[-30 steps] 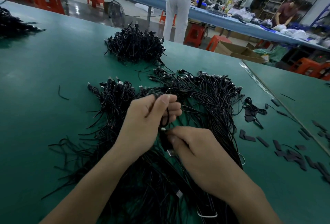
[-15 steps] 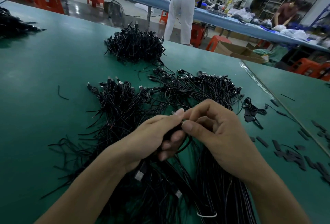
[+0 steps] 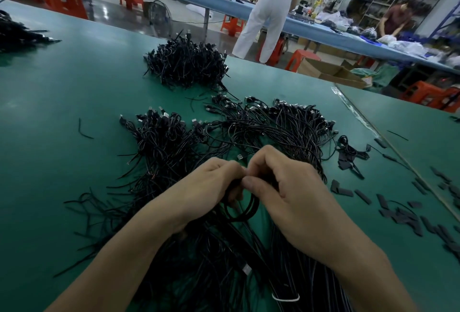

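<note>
My left hand [image 3: 206,187] and my right hand [image 3: 291,192] meet fingertip to fingertip over a big spread of loose black cables [image 3: 261,132] on the green table [image 3: 62,92]. Both hands pinch one thin black cable [image 3: 242,208], which hangs below them in a small coiled loop. Its free end runs down to a metal plug [image 3: 246,269] near my left forearm. What the fingertips hold between them is hidden.
A heap of coiled black cables [image 3: 185,62] lies farther back, another dark pile [image 3: 17,35] at the far left. Several small black strips [image 3: 398,212] are scattered at the right. A table seam [image 3: 388,142] runs diagonally on the right. Two people work at a blue bench behind.
My right hand rose from the pile to meet my left hand. The cable between them has been wound into a loop, and the plug end has dropped lower.
</note>
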A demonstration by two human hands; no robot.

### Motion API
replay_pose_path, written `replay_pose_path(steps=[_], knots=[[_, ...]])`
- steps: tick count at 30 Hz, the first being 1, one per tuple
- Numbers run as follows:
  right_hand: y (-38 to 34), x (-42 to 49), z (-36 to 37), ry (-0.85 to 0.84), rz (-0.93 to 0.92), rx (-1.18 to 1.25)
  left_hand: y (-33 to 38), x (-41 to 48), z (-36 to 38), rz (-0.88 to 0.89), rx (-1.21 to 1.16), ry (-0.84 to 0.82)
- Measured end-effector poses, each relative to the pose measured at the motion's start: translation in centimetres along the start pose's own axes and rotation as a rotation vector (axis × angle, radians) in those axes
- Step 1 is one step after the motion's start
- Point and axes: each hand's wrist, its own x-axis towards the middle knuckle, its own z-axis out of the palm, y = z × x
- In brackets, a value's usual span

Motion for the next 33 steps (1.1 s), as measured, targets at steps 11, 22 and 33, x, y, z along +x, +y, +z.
replay_pose_path(steps=[11,22,33], knots=[[0.0,0.5,1.2,0.171,-0.051,-0.006,-2.4,2.1,0.0,-0.016,-0.347,-0.122],[2.8,-0.2,5.5,-0.109,0.405,-0.022,-1.1,1.2,-2.8,0.178,0.119,0.582],[-1.2,-0.1,13.8,-0.385,0.325,-0.262,-1.8,1.1,-3.4,0.192,0.258,0.659]])
